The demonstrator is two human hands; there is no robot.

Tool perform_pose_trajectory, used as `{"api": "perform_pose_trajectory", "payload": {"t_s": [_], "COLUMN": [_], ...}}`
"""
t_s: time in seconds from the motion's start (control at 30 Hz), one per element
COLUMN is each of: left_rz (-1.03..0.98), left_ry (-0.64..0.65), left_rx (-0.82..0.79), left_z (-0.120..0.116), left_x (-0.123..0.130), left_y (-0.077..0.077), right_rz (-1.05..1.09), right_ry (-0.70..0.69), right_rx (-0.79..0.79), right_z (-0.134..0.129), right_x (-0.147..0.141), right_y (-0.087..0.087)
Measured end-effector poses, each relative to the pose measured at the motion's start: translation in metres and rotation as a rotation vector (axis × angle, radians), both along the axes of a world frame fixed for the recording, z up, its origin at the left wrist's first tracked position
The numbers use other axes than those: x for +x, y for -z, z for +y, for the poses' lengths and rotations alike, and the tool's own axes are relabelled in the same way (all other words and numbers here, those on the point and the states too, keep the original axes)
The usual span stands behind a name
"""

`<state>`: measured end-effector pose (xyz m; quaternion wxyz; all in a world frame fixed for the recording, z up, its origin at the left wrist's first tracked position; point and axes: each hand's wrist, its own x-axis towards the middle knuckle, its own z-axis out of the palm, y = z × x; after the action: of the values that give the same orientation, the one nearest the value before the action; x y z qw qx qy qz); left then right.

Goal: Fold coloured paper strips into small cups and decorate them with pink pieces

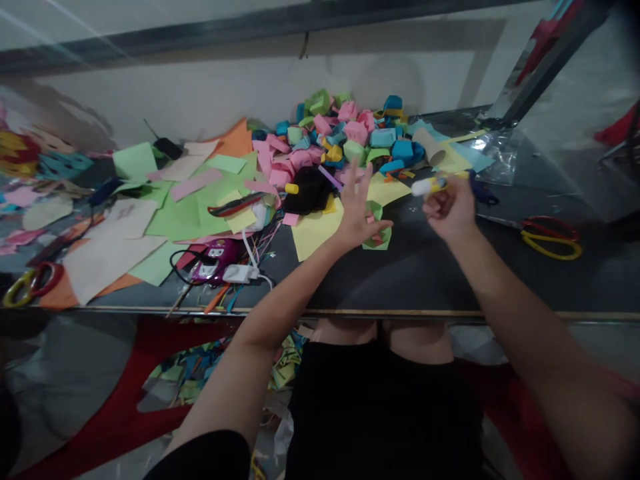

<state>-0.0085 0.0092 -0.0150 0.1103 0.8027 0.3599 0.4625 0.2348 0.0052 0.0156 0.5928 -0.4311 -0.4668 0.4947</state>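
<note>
With its fingers spread, my left hand (356, 210) is over a small light green paper piece (383, 239) that has pink bits on it. The hand partly hides this piece, and I cannot tell whether they touch. Raised above the table to the right, my right hand (453, 207) is closed around a white-tipped yellow glue stick (425, 187), its white end pointing left. A yellow paper sheet (315, 233) lies by my left hand. A small yellow cap (291, 189) rests farther left, near a black pouch (310, 190).
Folded paper pieces in several colours form a pile (350, 130) against the wall. Scissors with red and yellow handles (553, 240) lie at the right. Paper sheets (195, 207), a red cutter (235, 205) and a purple power strip (217, 260) with cords occupy the left side.
</note>
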Motion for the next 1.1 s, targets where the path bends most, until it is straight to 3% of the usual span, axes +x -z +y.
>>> {"api": "perform_pose_trajectory", "payload": {"t_s": [0.1,0.13,0.27,0.33,0.5,0.73,0.93,1.1], "left_rz": [0.048,0.059,0.07,0.078,0.086,0.066,0.111,0.135], "left_ry": [-0.11,-0.131,-0.171,-0.174,-0.138,-0.113,-0.094,-0.122], "left_rx": [0.068,0.08,0.114,0.115,0.082,0.06,0.046,0.027], "left_z": [0.01,0.014,0.02,0.018,0.014,0.015,0.013,0.019], "left_x": [-0.02,-0.025,-0.031,-0.028,-0.023,-0.019,-0.017,-0.016], "left_y": [0.01,0.014,0.023,0.024,0.021,0.018,0.019,0.024], "right_rz": [-0.24,-0.401,-1.135,-1.292,-1.31,-1.323,-1.357,-1.403], "right_ry": [0.325,0.368,0.261,0.22,0.327,0.311,0.382,0.3], "right_rx": [0.063,0.083,0.178,0.18,0.168,0.123,0.11,0.126], "right_z": [0.023,0.028,0.04,0.045,0.048,0.028,0.054,0.039], "right_x": [0.031,0.038,0.039,0.034,0.033,0.035,0.016,0.018], "right_y": [-0.006,-0.008,-0.011,-0.007,0.004,0.002,-0.002,-0.002]}}
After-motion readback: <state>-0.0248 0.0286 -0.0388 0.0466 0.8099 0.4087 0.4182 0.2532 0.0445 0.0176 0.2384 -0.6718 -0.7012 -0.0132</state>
